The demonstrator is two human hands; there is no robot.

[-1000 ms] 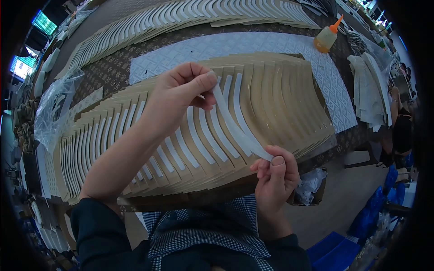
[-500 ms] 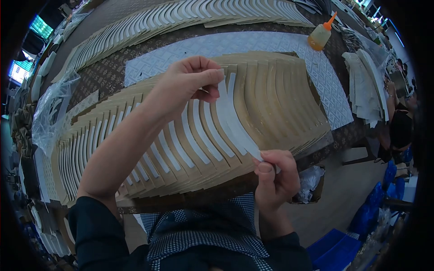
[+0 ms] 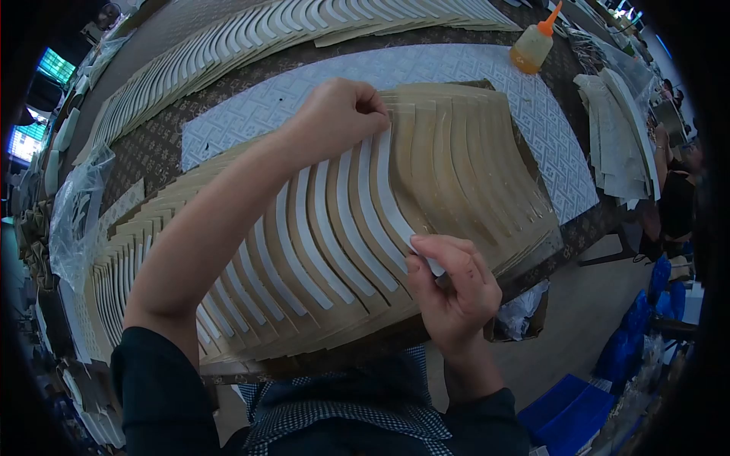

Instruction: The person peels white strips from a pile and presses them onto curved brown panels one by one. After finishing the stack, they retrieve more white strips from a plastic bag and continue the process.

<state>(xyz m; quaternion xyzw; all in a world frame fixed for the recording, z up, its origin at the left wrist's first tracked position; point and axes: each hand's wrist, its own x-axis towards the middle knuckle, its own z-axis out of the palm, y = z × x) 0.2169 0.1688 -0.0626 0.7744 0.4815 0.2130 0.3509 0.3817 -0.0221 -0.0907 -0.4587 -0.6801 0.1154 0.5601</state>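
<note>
A narrow, curved white strip (image 3: 385, 186) is stretched between my two hands, lying along the edge of one of several overlapping brown curved sheets (image 3: 471, 159). My left hand (image 3: 342, 114) pinches its far end between thumb and fingers. Nearer my body, my right hand (image 3: 456, 289) grips the other end, the tip partly hidden by the fingers. To the left, similar white strips (image 3: 319, 262) lie one on each fanned sheet. On the right, the brown sheets carry no strips and have a shiny surface.
A bottle with an orange nozzle (image 3: 534, 44) stands at the back right on patterned white paper (image 3: 251, 114). Another fanned row (image 3: 228, 53) lies at the far side. Clear plastic (image 3: 80, 213) sits left, pale sheets (image 3: 612, 140) right. A person (image 3: 673, 197) is at far right.
The strip has come down from a slanted position above the sheets to lie along a sheet's edge. My left hand has moved slightly right and away, my right hand slightly left.
</note>
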